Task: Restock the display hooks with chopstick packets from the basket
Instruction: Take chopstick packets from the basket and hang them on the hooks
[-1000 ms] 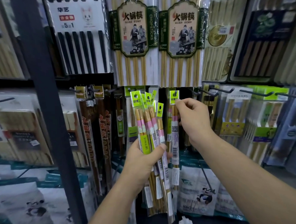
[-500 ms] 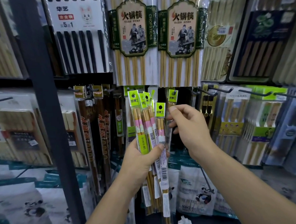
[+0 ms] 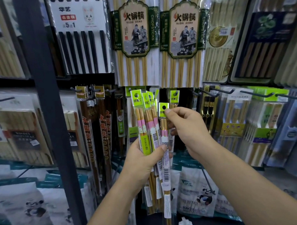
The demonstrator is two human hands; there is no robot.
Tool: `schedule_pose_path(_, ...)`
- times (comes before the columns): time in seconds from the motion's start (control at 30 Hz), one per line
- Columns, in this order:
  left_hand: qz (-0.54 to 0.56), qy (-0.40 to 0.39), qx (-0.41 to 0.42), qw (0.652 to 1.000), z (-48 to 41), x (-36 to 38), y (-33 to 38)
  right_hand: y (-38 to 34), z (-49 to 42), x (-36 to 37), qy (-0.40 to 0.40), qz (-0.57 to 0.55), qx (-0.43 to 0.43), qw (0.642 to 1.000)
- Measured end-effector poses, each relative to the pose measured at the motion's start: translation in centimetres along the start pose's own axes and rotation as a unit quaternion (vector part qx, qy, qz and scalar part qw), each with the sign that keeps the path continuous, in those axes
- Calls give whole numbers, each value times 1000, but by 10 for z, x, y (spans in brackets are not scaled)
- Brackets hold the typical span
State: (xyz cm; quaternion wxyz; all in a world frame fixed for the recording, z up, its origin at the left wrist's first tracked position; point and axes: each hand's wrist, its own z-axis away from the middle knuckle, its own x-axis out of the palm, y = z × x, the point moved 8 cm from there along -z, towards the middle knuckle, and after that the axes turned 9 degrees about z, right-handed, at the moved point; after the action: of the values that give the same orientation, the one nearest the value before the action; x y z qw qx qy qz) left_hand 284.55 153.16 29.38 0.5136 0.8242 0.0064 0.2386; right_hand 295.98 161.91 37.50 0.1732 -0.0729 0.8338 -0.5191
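The left hand (image 3: 143, 164) grips a fan of chopstick packets (image 3: 145, 122) around their middles, holding them upright. The right hand (image 3: 187, 129) pinches the green header of the rightmost packet (image 3: 166, 175), just below a matching hung packet (image 3: 174, 97).

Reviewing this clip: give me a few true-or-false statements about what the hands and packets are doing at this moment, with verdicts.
1. The left hand grips a bundle of chopstick packets. True.
2. The right hand is empty. False: it pinches the green top of a single packet.
3. A hung packet sits on a hook behind the hands. True.
4. The two green-labelled packs above hold black chopsticks. False: theirs are pale wood.
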Motion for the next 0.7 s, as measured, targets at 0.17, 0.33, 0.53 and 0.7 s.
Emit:
schedule_pose_path(0.17, -9, 21, 4, 1000, -3, -7, 0, -11, -3, -11, 49, 9, -35, 998)
schedule_pose_path(0.33, 3, 32, -8, 999, -4, -12, -5, -22, -14, -28, 106, -7, -41, 993)
schedule_pose_path(0.53, 28, 33, -15, 999, -2, -11, -4, -19, -22, -30, 123, 9, -36, 992)
schedule_pose_path(0.7, 41, 32, -18, 998, -1, -10, -5, -9, -28, -29, 129, 25, -22, 991)
